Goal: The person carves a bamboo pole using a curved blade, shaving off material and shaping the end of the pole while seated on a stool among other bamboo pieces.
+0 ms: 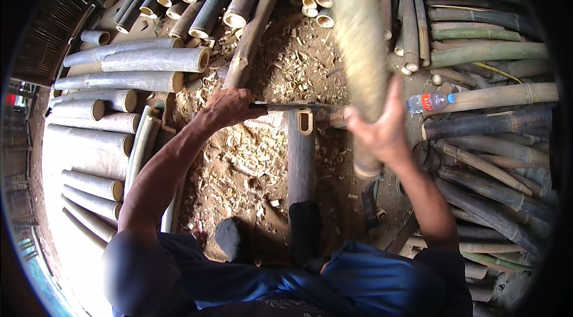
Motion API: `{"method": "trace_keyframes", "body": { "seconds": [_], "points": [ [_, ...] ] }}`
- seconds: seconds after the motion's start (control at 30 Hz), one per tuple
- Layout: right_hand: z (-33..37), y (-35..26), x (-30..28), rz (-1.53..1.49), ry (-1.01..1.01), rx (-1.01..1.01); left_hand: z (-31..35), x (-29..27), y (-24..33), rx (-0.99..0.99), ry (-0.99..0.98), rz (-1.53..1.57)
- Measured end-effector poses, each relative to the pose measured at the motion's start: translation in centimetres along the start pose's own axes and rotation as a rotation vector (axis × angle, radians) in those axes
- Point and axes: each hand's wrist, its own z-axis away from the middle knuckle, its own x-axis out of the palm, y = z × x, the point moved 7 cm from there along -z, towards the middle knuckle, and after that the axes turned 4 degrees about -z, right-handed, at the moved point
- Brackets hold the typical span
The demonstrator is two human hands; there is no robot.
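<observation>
While the left hand (pixel 231 106) grips a knife (pixel 283 106) across the far end of the slotted bamboo pole (pixel 301 165), the right hand (pixel 385 132) holds a blurry bamboo club (pixel 357 42) right of that pole. The pole lies between both hands, neither clearly nearer, and runs straight away from the right foot (pixel 304 227).

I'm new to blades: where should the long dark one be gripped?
The long blade is probably best held at its left end, from the left, as the left hand does: its thin length extends rightward past the slotted bamboo.
</observation>
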Motion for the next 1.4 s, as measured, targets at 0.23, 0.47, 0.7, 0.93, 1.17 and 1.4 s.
{"method": "trace_keyframes", "body": {
  "seconds": [0.23, 0.47, 0.7, 0.93, 1.17, 1.4],
  "points": [
    [-2.1, 1.6, 1.7, 0.256, -0.707, 0.479, -0.4, 0.0, -0.7, 0.000, -0.077, 0.014],
    [-0.3, 1.4, 3.2, -0.084, -0.264, 0.188, -1.3, 0.6, -0.3, 0.041, -0.114, 0.076],
    [-3.2, 2.8, 0.4, 0.310, -0.593, 0.375, -1.6, 1.7, -1.5, -0.003, -0.307, 0.105],
    [3.6, 5.8, 5.9, 0.111, -0.699, 0.589, -2.7, 2.1, -0.6, 0.084, -0.348, 0.161],
    [1.3, 7.0, 2.4, 0.020, -0.629, 0.424, -2.0, 4.0, -1.9, -0.152, -0.816, 0.468],
    [4.7, 7.7, -0.2, -0.685, -0.402, 0.833, 1.0, -2.0, 1.7, 0.011, -0.117, -0.325]
  ]
}}
